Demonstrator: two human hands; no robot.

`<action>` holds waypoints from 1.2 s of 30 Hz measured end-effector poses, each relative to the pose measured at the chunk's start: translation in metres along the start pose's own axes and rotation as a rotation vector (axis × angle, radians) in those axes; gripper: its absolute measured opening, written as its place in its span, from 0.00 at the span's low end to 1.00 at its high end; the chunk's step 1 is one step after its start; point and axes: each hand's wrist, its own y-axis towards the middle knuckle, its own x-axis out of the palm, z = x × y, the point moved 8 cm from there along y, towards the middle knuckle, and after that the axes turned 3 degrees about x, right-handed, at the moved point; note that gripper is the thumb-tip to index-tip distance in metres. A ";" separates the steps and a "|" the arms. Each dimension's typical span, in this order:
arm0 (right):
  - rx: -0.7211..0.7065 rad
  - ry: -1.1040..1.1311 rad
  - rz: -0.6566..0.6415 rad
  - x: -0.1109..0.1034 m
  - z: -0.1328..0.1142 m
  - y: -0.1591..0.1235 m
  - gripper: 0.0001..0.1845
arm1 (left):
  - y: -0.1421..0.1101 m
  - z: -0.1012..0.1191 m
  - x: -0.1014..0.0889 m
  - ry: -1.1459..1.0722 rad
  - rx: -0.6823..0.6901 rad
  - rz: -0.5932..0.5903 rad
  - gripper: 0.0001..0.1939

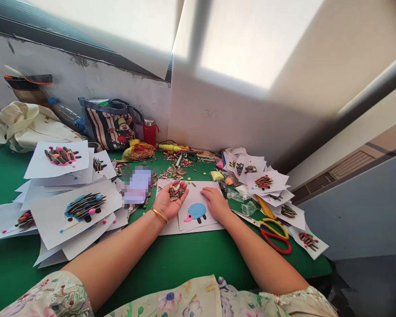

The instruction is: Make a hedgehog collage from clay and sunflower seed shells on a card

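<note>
My left hand (170, 199) is turned palm up and cupped, with a small heap of striped sunflower seeds (176, 192) in it. Fingers together and stretched out, my right hand (215, 203) lies on the right side of a white paper card (188, 225). On that card, between both hands, is a blue clay hedgehog (197, 212) with a pink snout and two black feet. No seeds show on its body. The card rests on other white sheets. Behind my left hand, loose sunflower seeds (171, 173) are scattered over the green table.
Finished-looking hedgehog cards are stacked at left (108, 193) and right (267, 180). Scissors (270, 229) lie beside my right forearm. A phone (137, 187) sits left of my left hand. Bags (110, 125), a red bottle (149, 132) and clay packets (217, 175) stand or lie toward the wall.
</note>
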 end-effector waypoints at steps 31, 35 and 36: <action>-0.048 -0.020 0.110 -0.002 0.001 -0.004 0.27 | 0.019 -0.023 -0.003 -0.022 -0.159 -0.043 0.10; -0.092 -0.032 0.162 -0.012 -0.003 -0.004 0.25 | 0.020 -0.022 -0.005 -0.011 -0.166 -0.062 0.09; -0.097 -0.039 0.193 -0.018 -0.004 -0.004 0.24 | 0.020 -0.022 -0.005 -0.012 -0.167 -0.069 0.09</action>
